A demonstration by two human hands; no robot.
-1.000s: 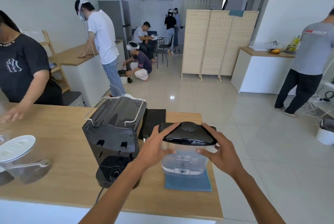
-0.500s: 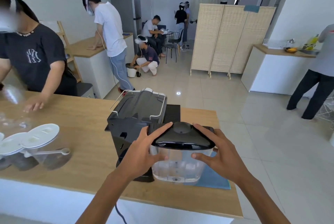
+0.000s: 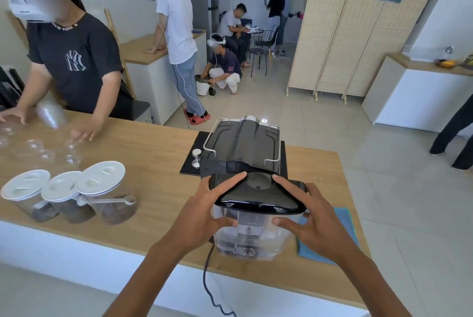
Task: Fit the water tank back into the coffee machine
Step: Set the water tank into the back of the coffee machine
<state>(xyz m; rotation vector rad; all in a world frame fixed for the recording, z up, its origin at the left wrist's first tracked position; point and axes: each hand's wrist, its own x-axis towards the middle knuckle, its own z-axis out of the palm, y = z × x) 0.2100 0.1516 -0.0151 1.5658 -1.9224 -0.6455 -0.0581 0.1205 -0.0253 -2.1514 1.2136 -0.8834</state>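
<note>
Grip: tank (image 3: 249,236) is held between left hand (image 3: 202,212) and right hand (image 3: 311,224); machine (image 3: 242,149) stands just beyond, cloth (image 3: 337,229) under the right.

We grip the water tank (image 3: 252,224) w/ left hand (image 3: 202,210) & right hand (image 3: 311,223), its black lid (image 3: 258,195) against the coffee machine (image 3: 243,149) back, above the wooden counter (image 3: 153,163).

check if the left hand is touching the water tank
Touching. The head view shows the left hand gripping the water tank, fingers over its black lid and thumb against the clear wall.
</note>
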